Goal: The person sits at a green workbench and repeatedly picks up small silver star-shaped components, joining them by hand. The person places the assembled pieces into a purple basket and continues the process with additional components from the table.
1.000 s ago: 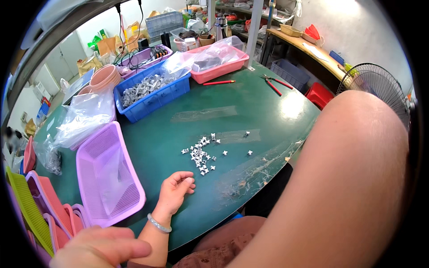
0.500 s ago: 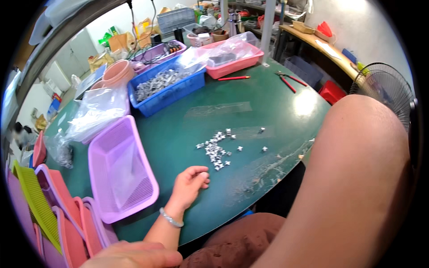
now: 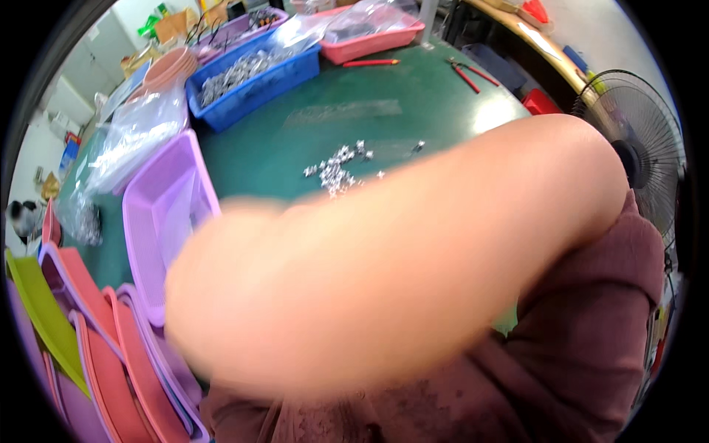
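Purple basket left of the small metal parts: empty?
Not empty: clear plastic lies inside. The blurred right arm covers part of the basket, so cannot tell what else is there.

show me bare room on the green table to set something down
Bare green table lies between the purple basket and the small metal parts, and another patch between the red stick and red-handled pliers. The far left is crowded: blue bin, plastic bags. The blurred arm hides the near part.
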A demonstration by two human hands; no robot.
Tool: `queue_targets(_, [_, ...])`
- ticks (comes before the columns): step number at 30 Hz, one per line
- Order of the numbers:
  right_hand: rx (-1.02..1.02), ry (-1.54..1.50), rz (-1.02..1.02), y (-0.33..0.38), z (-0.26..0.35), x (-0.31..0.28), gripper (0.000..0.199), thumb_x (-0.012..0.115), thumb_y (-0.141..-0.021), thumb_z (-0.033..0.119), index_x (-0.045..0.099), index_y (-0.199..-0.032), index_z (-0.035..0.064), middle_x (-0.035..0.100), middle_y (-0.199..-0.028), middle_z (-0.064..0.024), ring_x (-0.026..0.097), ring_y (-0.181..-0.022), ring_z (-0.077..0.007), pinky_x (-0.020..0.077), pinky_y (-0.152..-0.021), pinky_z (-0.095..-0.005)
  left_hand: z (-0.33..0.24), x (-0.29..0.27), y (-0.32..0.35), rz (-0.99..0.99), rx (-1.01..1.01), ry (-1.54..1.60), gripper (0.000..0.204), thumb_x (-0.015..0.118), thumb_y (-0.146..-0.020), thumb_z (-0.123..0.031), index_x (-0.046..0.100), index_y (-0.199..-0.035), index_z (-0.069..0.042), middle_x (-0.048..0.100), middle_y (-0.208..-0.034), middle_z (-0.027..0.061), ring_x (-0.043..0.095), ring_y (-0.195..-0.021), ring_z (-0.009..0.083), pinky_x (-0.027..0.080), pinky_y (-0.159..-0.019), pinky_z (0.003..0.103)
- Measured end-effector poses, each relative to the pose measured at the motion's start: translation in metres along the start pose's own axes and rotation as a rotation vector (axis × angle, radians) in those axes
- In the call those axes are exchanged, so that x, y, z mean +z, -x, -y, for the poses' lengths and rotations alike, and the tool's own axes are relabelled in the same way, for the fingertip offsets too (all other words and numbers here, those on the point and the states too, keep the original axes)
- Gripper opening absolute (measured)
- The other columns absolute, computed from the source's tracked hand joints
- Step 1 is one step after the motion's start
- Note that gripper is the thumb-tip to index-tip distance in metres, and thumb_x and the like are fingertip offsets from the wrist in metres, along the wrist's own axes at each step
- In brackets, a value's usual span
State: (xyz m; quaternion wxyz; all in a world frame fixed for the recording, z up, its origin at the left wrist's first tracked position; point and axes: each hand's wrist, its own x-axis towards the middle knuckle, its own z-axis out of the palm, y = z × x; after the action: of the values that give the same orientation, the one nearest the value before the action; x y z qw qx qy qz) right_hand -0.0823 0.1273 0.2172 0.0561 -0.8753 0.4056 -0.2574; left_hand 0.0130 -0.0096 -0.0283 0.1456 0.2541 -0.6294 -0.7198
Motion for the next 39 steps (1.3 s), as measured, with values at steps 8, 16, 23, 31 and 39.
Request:
queue_targets(8, [0.721,0.143,0.000,0.083,-0.134,0.031,0.021,0.055,-0.078,0.006,0.061,-0.096,-0.0009,0.063,-0.086,-0.0149,0.061,-0.075,-0.0252,0.0477,-0.068,-0.0320,-0.019,0.017,-0.007,0.089,-0.019,0.119,0.017,0.052,-0.087,-0.011,0.057,-0.099,0.001,0.059,-0.083,0.0053,0.057,-0.070,0.0109,0.048,-0.059,0.021])
queue_targets(16, [0.842,0.162,-0.191,0.112,-0.174,0.117,0.022,0.062,-0.075,0.019,0.065,-0.091,0.0037,0.062,-0.086,-0.0143,0.058,-0.086,-0.0297,0.0459,-0.077,-0.0363,-0.018,0.012,-0.007,-0.022,0.012,0.150,0.014,0.052,-0.087,-0.010,0.059,-0.095,0.000,0.059,-0.079,0.0048,0.056,-0.066,0.0101,0.047,-0.056,0.021])
queue_targets(23, [0.765,0.354,-0.108,0.087,-0.182,0.146,0.022,0.064,-0.073,0.021,0.066,-0.091,0.0085,0.058,-0.093,-0.0067,0.048,-0.093,-0.0267,0.0416,-0.081,-0.0378,-0.018,0.010,-0.007,-0.026,0.000,0.165,0.014,0.052,-0.087,-0.009,0.059,-0.094,0.000,0.059,-0.079,0.0047,0.056,-0.066,0.0101,0.047,-0.056,0.021])
queue_targets(31, [0.616,0.180,-0.268,0.092,-0.176,0.148,0.015,0.064,-0.071,0.011,0.065,-0.086,0.0085,0.058,-0.093,-0.0044,0.048,-0.093,-0.0263,0.0406,-0.081,-0.0382,-0.018,0.010,-0.009,-0.074,-0.024,0.247,0.016,0.050,-0.088,-0.010,0.057,-0.097,0.001,0.059,-0.081,0.0061,0.057,-0.067,0.0115,0.048,-0.057,0.022])
queue_targets(39, [0.414,0.053,-0.374,0.085,-0.148,0.148,0.015,0.064,-0.069,0.005,0.057,-0.082,0.0044,0.057,-0.095,-0.0062,0.048,-0.092,-0.0259,0.0423,-0.078,-0.0349,-0.022,0.005,-0.009,-0.014,-0.061,0.333,0.017,0.050,-0.090,-0.015,0.058,-0.093,0.000,0.060,-0.080,0.0056,0.058,-0.066,0.0112,0.048,-0.058,0.021])
